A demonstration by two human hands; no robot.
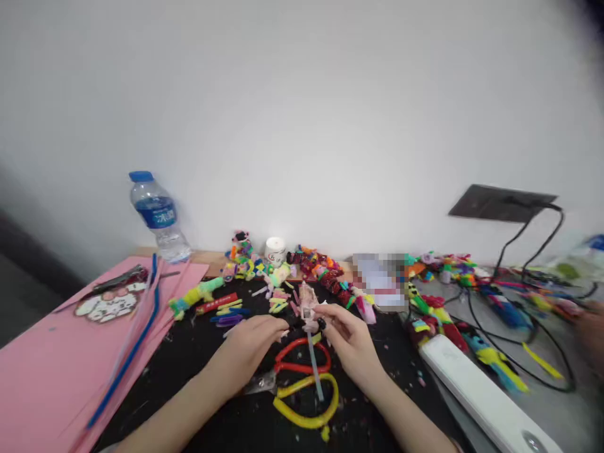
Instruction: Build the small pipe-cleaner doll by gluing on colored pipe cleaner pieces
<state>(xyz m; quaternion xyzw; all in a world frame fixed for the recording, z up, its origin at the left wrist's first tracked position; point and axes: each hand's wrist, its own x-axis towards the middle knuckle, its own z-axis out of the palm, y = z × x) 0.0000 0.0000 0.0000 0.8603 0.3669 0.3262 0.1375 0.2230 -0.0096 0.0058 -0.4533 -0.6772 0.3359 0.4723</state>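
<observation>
At far left lies one pink sheet (42, 365) with one long blue pipe cleaner (127, 358) across it and one cartoon cutout (111, 305) near its top. Behind stands one water bottle (158, 217), blue-capped, upright against the wall. On the black mat (212, 409), one green-and-yellow figure (195, 294) lies beside one red stick (217, 303). The left hand (252, 343) is curled, fingertips pinching the lower part of a small pink figure (309, 308) held just above the mat. Below the hands lie two pairs of scissors: one red (297, 365), one yellow (309, 402), overlapping. The right hand (349, 340) also pinches the figure, from its other side; a pale stem hangs down from it. One white jar (275, 250) stands by the wall. Rightward, one white bar (481, 396) lies diagonally, and two black cables (533, 242) run to one wall plate (500, 202).
</observation>
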